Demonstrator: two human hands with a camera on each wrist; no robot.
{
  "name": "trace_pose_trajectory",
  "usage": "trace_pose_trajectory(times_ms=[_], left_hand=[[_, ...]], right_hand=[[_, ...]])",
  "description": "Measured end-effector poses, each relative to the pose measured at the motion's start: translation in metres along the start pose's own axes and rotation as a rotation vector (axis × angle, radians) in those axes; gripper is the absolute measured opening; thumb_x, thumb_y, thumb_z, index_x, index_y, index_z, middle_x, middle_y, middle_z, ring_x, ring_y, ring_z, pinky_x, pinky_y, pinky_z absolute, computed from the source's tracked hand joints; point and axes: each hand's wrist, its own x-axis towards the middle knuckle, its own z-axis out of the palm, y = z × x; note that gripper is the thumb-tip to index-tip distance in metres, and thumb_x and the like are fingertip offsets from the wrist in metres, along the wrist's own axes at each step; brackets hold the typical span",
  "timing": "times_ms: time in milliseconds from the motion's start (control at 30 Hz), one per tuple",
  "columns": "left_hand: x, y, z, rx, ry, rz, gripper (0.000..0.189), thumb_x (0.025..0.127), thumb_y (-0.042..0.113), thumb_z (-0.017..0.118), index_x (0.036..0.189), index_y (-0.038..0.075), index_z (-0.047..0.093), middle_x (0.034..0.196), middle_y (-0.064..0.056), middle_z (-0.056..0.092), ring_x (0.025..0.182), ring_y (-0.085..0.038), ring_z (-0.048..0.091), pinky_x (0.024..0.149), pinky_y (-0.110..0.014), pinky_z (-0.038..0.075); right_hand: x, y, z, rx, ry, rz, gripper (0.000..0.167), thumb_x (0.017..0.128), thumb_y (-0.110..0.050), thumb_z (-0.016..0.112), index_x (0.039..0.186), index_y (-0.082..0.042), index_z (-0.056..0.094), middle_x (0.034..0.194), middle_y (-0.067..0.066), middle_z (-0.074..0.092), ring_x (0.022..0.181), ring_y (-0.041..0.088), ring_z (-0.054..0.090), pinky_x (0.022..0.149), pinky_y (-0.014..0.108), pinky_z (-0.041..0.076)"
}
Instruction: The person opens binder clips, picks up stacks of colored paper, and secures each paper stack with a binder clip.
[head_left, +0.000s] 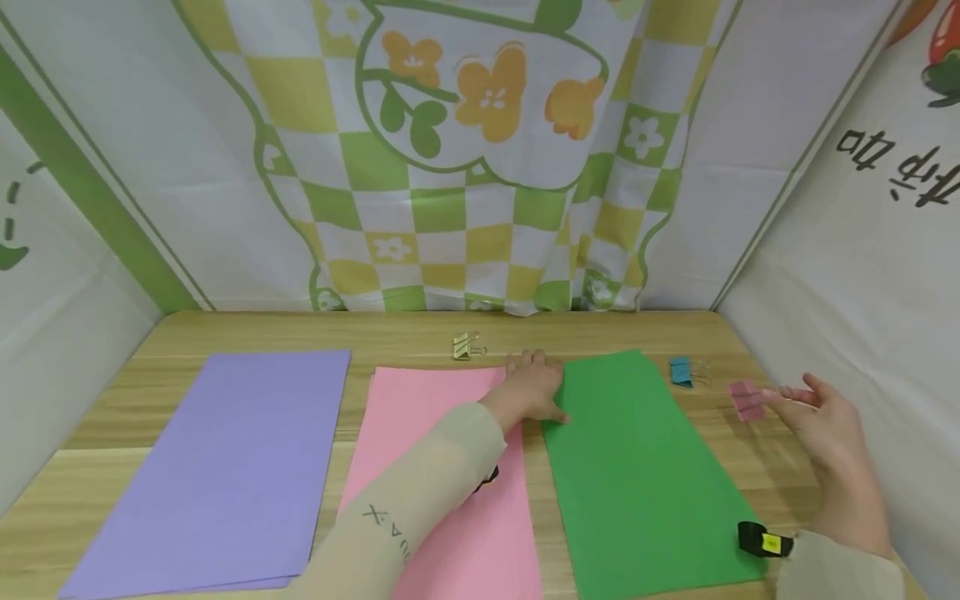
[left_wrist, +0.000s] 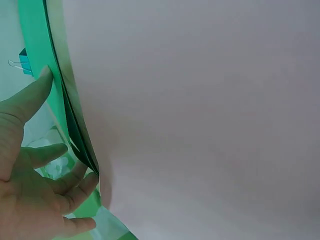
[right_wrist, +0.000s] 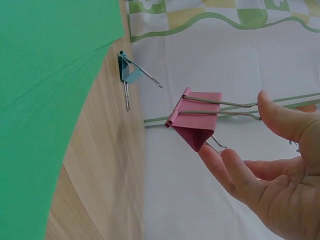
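Note:
My right hand (head_left: 832, 425) holds a pink binder clip (head_left: 746, 401) above the table, to the right of the green paper sheets (head_left: 637, 475). In the right wrist view, the thumb is at the clip's upper wire handle and the fingers are at the lower one, with the clip's body (right_wrist: 202, 117) pointing away from the palm. My left hand (head_left: 534, 387) lies at the upper left corner of the green sheets, overlapping the corner of the pink sheets (head_left: 412, 408). Its thumb touches the green paper, and its spread fingers (left_wrist: 75, 195) are at the paper's edge, where several layers part slightly.
Purple sheets (head_left: 225, 467) lie on the wooden table (head_left: 405, 333) at the left. A blue binder clip (head_left: 681, 372) sits just right of the green sheets' far corner. Behind the pink sheets is a gold binder clip (head_left: 462, 347). A patterned curtain (head_left: 450, 217) hangs behind the table.

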Motion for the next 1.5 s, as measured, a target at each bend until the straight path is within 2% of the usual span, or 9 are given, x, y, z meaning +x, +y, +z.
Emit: trace_pose_trajectory(times_ms=[167, 467, 600, 800, 1000, 1133, 1267, 1367, 1500], left_hand=[[0.001, 0.001, 0.001, -0.026, -0.005, 0.001, 0.092, 0.078, 0.053, 0.079, 0.152, 0.015, 0.039, 0.151, -0.016, 0.04, 0.145, -0.036, 0.029, 0.119, -0.062, 0.022], [0.004, -0.002, 0.007, -0.065, -0.037, -0.009, 0.086, 0.079, 0.055, 0.077, 0.147, 0.013, 0.045, 0.15, -0.01, 0.048, 0.14, -0.031, 0.039, 0.11, -0.056, 0.037], [0.005, -0.003, 0.008, -0.06, -0.038, -0.018, 0.09, 0.078, 0.058, 0.077, 0.148, 0.012, 0.043, 0.151, -0.009, 0.047, 0.141, -0.029, 0.04, 0.109, -0.055, 0.038], [0.002, 0.003, 0.005, -0.073, 0.004, -0.05, 0.092, 0.075, 0.057, 0.08, 0.146, 0.01, 0.044, 0.151, -0.009, 0.047, 0.14, -0.029, 0.042, 0.107, -0.054, 0.04], [0.0, 0.01, 0.003, -0.102, 0.021, -0.107, 0.088, 0.077, 0.054, 0.08, 0.144, 0.01, 0.045, 0.151, -0.007, 0.048, 0.141, -0.028, 0.041, 0.109, -0.051, 0.04], [0.001, 0.01, 0.004, -0.118, 0.023, -0.117, 0.085, 0.082, 0.051, 0.077, 0.147, 0.008, 0.043, 0.153, -0.009, 0.046, 0.144, -0.03, 0.039, 0.111, -0.051, 0.04], [0.002, 0.007, 0.007, -0.167, 0.016, -0.123, 0.077, 0.087, 0.045, 0.074, 0.146, 0.005, 0.044, 0.153, -0.011, 0.046, 0.143, -0.03, 0.04, 0.109, -0.05, 0.045], [0.005, 0.005, 0.007, -0.19, 0.024, -0.116, 0.061, 0.089, 0.038, 0.073, 0.135, 0.002, 0.055, 0.145, -0.012, 0.054, 0.134, -0.03, 0.051, 0.102, -0.045, 0.051], [0.01, 0.002, 0.008, -0.199, 0.039, -0.11, 0.037, 0.089, 0.03, 0.074, 0.114, 0.004, 0.066, 0.128, -0.012, 0.065, 0.111, -0.025, 0.063, 0.091, -0.037, 0.056]], right_hand=[[-0.001, 0.0, 0.0, 0.028, -0.004, -0.029, 0.097, 0.096, -0.048, 0.059, 0.157, 0.002, 0.003, 0.122, -0.004, 0.048, 0.098, -0.009, 0.043, 0.077, 0.007, 0.042], [-0.005, 0.001, 0.001, 0.09, 0.02, 0.028, 0.088, 0.095, -0.043, 0.064, 0.155, 0.005, 0.02, 0.096, -0.036, 0.044, 0.086, -0.021, 0.039, 0.073, 0.003, 0.038], [-0.005, 0.001, 0.002, 0.199, 0.077, 0.043, 0.084, 0.095, -0.032, 0.067, 0.154, 0.007, 0.02, 0.089, -0.035, 0.046, 0.083, -0.019, 0.042, 0.07, 0.001, 0.04], [-0.004, -0.001, -0.001, 0.324, 0.131, 0.081, 0.085, 0.096, -0.018, 0.065, 0.154, 0.01, 0.01, 0.102, -0.019, 0.044, 0.088, -0.011, 0.04, 0.071, -0.001, 0.043], [-0.002, -0.003, -0.001, 0.415, 0.138, 0.079, 0.078, 0.091, -0.017, 0.072, 0.151, 0.007, 0.028, 0.092, -0.021, 0.049, 0.082, -0.009, 0.045, 0.067, 0.003, 0.045], [-0.001, -0.002, 0.001, 0.506, 0.136, 0.072, 0.047, 0.087, -0.016, 0.077, 0.127, -0.013, 0.053, 0.086, -0.021, 0.052, 0.08, -0.007, 0.048, 0.066, 0.005, 0.046], [-0.001, -0.002, 0.002, 0.515, 0.121, 0.09, 0.031, 0.087, -0.016, 0.076, 0.108, -0.02, 0.054, 0.085, -0.02, 0.054, 0.079, -0.007, 0.049, 0.066, 0.005, 0.047], [-0.001, -0.002, 0.002, 0.452, 0.129, 0.134, 0.041, 0.09, -0.017, 0.073, 0.126, -0.014, 0.053, 0.088, -0.021, 0.051, 0.081, -0.007, 0.047, 0.067, 0.004, 0.046], [0.001, -0.007, 0.005, 0.498, 0.157, 0.203, 0.076, 0.091, -0.016, 0.071, 0.153, 0.001, 0.029, 0.096, -0.017, 0.047, 0.085, -0.006, 0.045, 0.068, 0.003, 0.046]])
